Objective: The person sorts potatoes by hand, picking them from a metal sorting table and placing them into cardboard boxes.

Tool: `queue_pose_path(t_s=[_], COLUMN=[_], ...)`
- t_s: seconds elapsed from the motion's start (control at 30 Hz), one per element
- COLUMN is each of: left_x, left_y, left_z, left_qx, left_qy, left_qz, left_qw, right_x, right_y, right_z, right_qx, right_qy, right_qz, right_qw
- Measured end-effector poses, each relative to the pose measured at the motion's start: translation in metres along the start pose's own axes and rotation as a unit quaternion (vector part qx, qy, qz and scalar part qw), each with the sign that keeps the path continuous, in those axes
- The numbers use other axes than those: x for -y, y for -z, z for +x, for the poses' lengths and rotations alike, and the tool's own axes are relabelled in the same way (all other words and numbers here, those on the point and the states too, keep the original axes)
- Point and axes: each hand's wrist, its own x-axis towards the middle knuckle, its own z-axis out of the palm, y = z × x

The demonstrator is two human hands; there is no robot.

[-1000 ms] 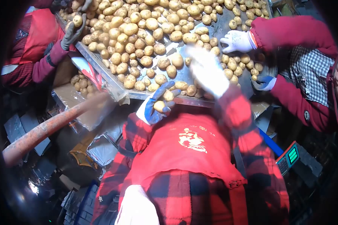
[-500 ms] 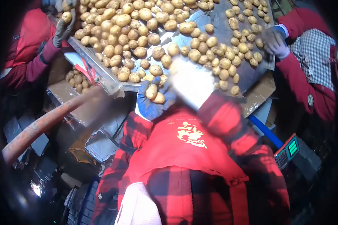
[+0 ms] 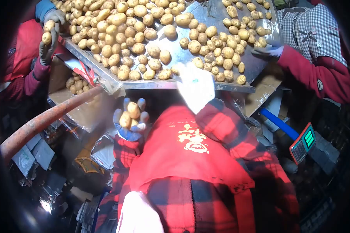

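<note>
My left hand point(image 3: 130, 121), in a blue glove, is held below the table's front edge with its fingers curled up around two potatoes point(image 3: 133, 110). Over the front rim of the metal table point(image 3: 151, 84) is my right hand point(image 3: 196, 85) in a bright white glove. Its fingertips reach a potato point(image 3: 176, 69) at the edge; glare washes out the fingers, so their grip is unclear. Many loose potatoes point(image 3: 116, 35) lie heaped on the table's left part, and a smaller group point(image 3: 221, 50) is spread to the right.
A co-worker's gloved hands point(image 3: 48, 46) hold potatoes at the left; another co-worker's hand point(image 3: 269, 50) rests by the table's right side. A rusty pipe point(image 3: 50, 116) slants across the left. Boxed potatoes point(image 3: 77, 84) sit below. A scale display point(image 3: 303, 143) stands lower right.
My left hand has moved down and left, away from the table edge, still with two potatoes. My right hand has shifted slightly. The right co-worker's hand has moved lower in view.
</note>
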Motion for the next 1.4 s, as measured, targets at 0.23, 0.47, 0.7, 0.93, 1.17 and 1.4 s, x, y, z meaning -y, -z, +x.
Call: queue_pose_path(t_s=[0.23, 0.47, 0.7, 0.93, 1.17, 1.4], left_x=[0.040, 0.045, 0.051, 0.047, 0.039, 0.041], left_y=[-0.009, 0.006, -0.005, -0.013, -0.021, -0.021], left_z=[0.074, 0.096, 0.105, 0.116, 0.103, 0.109], left_qx=[-0.068, -0.010, -0.069, -0.068, -0.118, -0.094], left_qy=[0.048, 0.025, 0.043, 0.063, 0.023, -0.008], left_qz=[-0.065, -0.001, -0.072, -0.118, -0.059, -0.060], left_qw=[0.994, 1.000, 0.994, 0.989, 0.991, 0.994], right_x=[-0.005, 0.015, -0.026, -0.117, -0.132, -0.093], right_y=[-0.036, 0.026, 0.046, -0.019, 0.054, 0.071], right_z=[0.042, 0.001, 0.005, 0.106, 0.050, 0.073], right_qx=[0.113, -0.016, 0.010, -0.038, 0.110, 0.097], right_qy=[-0.091, 0.061, -0.038, 0.017, -0.171, -0.226], right_qz=[-0.225, 0.041, -0.012, -0.079, 0.805, 0.497], right_qw=[0.964, 0.997, 0.999, 0.996, 0.558, 0.832])
